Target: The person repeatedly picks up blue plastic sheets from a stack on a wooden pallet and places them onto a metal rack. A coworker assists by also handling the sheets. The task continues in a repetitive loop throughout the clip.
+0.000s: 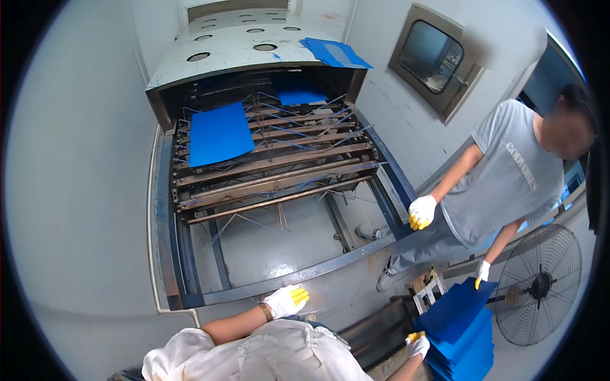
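Note:
My left hand point(287, 301), in a white glove with yellow fingers, is in front of my body near the metal frame's front edge. Its fingers are stretched out and it holds nothing. At the lower right my right hand point(417, 345), gloved the same way, has its fingers curled at the near corner of a blue sheet point(454, 311). A co-worker's gloved hand point(483, 273) is on the far corner of that sheet. Below it lies a stack of blue sheets point(467, 352). The co-worker's other hand point(422, 212) hangs by the frame, closed.
Ahead is a conveyor rack point(273, 181) with crossbars and thin wire supports. One blue sheet point(221, 134) lies on it; another point(302, 96) is farther in, under a white hood point(235, 54) with round holes. A large fan point(540, 282) stands at right, near the co-worker point(502, 171).

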Motion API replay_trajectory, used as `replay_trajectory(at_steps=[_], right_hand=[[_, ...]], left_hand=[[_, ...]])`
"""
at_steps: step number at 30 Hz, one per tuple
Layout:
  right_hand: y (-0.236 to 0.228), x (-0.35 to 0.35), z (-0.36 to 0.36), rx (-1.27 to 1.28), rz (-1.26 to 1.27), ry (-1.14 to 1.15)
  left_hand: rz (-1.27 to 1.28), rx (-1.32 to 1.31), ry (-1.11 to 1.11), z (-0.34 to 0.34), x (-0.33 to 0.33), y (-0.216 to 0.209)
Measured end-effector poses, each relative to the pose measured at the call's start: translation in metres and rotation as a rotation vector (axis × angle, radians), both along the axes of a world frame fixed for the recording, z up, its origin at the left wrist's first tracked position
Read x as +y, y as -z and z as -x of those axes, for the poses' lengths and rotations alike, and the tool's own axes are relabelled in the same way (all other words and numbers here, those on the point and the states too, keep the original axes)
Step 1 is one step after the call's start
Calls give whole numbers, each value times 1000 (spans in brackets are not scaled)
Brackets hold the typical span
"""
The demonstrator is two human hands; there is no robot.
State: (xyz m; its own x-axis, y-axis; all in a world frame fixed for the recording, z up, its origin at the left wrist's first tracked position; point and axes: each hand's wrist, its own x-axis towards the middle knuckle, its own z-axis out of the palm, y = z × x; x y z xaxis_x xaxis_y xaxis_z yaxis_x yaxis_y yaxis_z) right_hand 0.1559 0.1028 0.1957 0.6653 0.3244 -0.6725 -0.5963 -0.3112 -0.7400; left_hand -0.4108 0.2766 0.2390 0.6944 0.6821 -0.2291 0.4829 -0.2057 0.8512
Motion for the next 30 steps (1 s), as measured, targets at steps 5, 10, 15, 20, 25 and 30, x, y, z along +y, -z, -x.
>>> replay_trajectory(at_steps=[5,10,15,20,25,30], right_hand=[[-4,80,144,204,-14,-347],[-27,230,341,354,33,-813],[-73,330,510,403,-367,-1467],[-152,393,634,473,-559,-1569],[-157,435,710,812,-701,-1302],[-177,458,742,309,-738,-1353]], left_hand=[[327,-625,-438,36,1,55],[-784,321,-108,75,29,-35],[-851,281,-152,111,45,-32],[-618,315,-305,148,49,-57],[-343,466,-299,174,67,-38],[-151,244,-448,191,69,13]])
